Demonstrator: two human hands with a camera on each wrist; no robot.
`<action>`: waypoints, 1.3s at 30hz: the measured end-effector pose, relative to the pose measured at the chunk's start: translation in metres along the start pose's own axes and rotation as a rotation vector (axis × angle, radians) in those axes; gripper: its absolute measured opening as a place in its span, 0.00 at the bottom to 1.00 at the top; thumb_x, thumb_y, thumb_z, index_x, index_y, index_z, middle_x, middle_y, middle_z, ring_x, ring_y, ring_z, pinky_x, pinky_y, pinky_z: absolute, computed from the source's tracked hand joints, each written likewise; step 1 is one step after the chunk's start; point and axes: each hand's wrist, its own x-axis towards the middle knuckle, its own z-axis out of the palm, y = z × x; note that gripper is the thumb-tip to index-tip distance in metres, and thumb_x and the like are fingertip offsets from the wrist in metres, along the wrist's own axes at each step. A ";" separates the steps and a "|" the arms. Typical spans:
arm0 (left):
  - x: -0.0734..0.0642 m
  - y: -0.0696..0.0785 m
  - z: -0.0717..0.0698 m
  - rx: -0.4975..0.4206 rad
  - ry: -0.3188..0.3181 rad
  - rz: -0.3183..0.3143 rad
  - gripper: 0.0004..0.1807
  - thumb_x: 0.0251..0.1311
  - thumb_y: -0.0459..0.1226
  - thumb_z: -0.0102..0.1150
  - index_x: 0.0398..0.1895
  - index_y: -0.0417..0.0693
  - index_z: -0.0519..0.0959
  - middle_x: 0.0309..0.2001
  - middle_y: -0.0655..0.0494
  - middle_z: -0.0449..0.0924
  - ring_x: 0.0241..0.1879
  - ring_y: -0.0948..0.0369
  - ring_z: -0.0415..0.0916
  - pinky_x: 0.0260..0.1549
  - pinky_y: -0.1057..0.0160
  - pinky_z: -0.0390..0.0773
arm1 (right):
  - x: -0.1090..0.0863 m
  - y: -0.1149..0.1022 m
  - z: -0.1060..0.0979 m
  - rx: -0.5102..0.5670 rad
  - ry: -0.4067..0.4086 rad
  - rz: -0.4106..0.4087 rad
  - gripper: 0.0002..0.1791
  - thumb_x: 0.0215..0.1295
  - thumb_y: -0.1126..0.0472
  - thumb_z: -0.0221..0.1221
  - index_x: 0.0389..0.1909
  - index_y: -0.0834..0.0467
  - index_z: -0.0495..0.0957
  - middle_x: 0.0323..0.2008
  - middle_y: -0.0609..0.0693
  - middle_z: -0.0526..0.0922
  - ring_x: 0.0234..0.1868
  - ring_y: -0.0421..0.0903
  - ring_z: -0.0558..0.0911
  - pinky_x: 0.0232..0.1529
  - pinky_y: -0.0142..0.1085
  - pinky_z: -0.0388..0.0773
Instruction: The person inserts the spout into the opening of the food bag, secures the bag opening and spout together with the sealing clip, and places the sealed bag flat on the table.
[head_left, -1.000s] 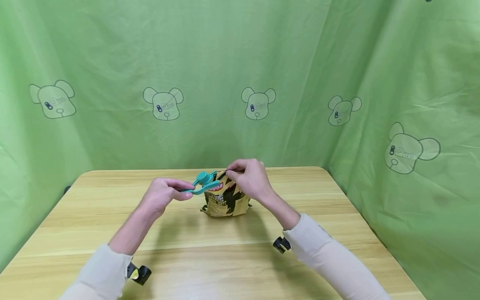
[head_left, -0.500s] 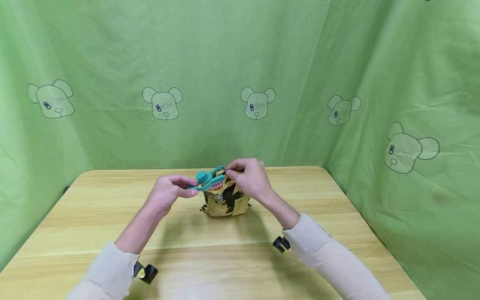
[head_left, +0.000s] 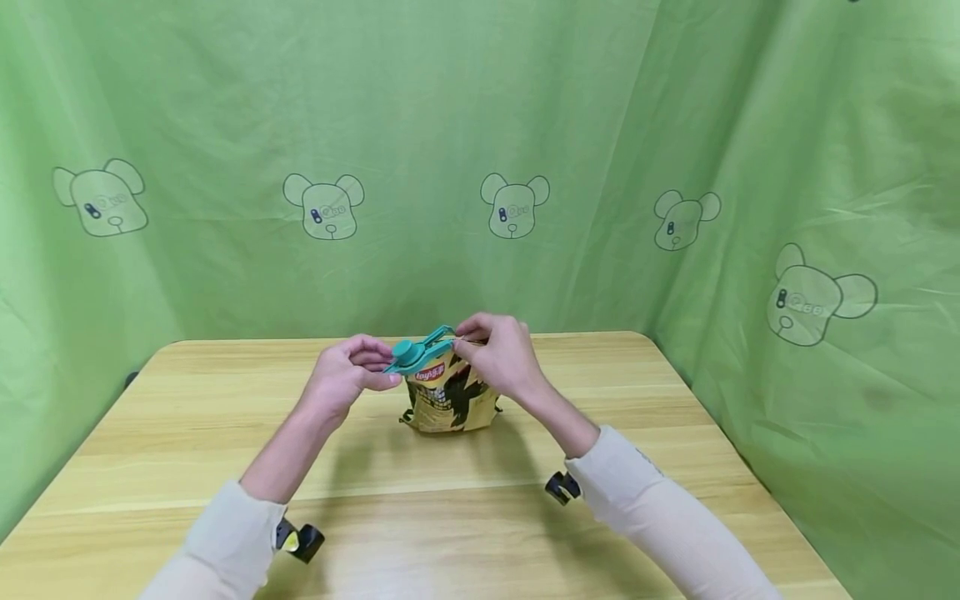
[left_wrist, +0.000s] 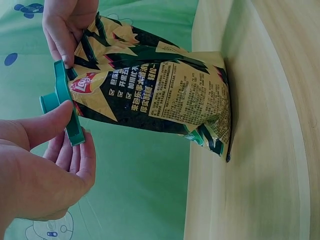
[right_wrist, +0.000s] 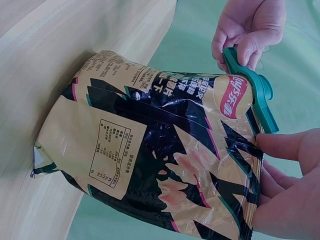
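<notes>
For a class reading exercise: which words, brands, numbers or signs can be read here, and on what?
"Lay's 乐事": red logo on the bag.
Three ticked boxes: on the bag, beside white Chinese lines too blurred to quote.
Bag's boxed print and chart: too small.
Mouse-like heads on the green curtain: lettering too faint.
Right sleeve: dark marking, too small.
Clip: no text seen.

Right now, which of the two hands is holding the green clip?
The left hand pinches one end of the green clip, whereas the right hand pinches the top edge of the bag.
</notes>
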 end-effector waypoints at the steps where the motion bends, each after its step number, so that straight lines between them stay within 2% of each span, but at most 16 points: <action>1: 0.000 0.000 0.000 0.007 -0.003 0.001 0.26 0.49 0.21 0.71 0.54 0.37 0.79 0.44 0.54 0.86 0.46 0.61 0.82 0.49 0.67 0.83 | 0.000 0.000 0.000 0.004 -0.001 0.006 0.09 0.62 0.64 0.67 0.43 0.60 0.87 0.37 0.52 0.91 0.38 0.47 0.90 0.43 0.42 0.86; 6: 0.000 0.003 0.002 0.052 -0.007 0.008 0.32 0.49 0.21 0.72 0.62 0.38 0.78 0.49 0.48 0.85 0.48 0.59 0.81 0.49 0.67 0.82 | 0.000 0.000 0.000 0.009 -0.003 0.018 0.11 0.61 0.64 0.67 0.44 0.60 0.86 0.38 0.53 0.91 0.39 0.48 0.90 0.44 0.42 0.86; 16: 0.000 0.006 0.009 0.105 -0.001 0.050 0.30 0.50 0.22 0.72 0.60 0.36 0.80 0.49 0.44 0.86 0.46 0.57 0.81 0.46 0.67 0.83 | 0.001 0.001 0.001 0.006 -0.004 0.012 0.09 0.62 0.64 0.67 0.43 0.60 0.87 0.37 0.53 0.91 0.39 0.47 0.90 0.43 0.41 0.86; 26: 0.000 0.009 0.014 0.125 0.006 0.043 0.30 0.47 0.22 0.74 0.59 0.38 0.81 0.52 0.42 0.85 0.48 0.56 0.81 0.49 0.63 0.83 | 0.000 0.001 0.000 0.006 -0.006 0.009 0.09 0.62 0.64 0.68 0.43 0.60 0.87 0.37 0.53 0.91 0.38 0.47 0.89 0.41 0.40 0.86; 32: 0.000 0.008 0.015 0.109 0.010 0.031 0.29 0.48 0.21 0.72 0.58 0.39 0.81 0.54 0.42 0.85 0.51 0.53 0.81 0.53 0.59 0.83 | -0.001 0.000 0.000 0.022 -0.016 0.010 0.13 0.62 0.64 0.68 0.48 0.60 0.86 0.37 0.53 0.91 0.34 0.46 0.89 0.35 0.37 0.85; 39: 0.001 0.008 0.016 0.108 0.017 0.045 0.28 0.48 0.20 0.71 0.56 0.38 0.82 0.52 0.41 0.85 0.50 0.54 0.82 0.50 0.60 0.84 | -0.002 0.002 0.000 0.035 -0.017 -0.007 0.13 0.62 0.66 0.67 0.48 0.61 0.87 0.36 0.53 0.91 0.31 0.45 0.89 0.30 0.34 0.83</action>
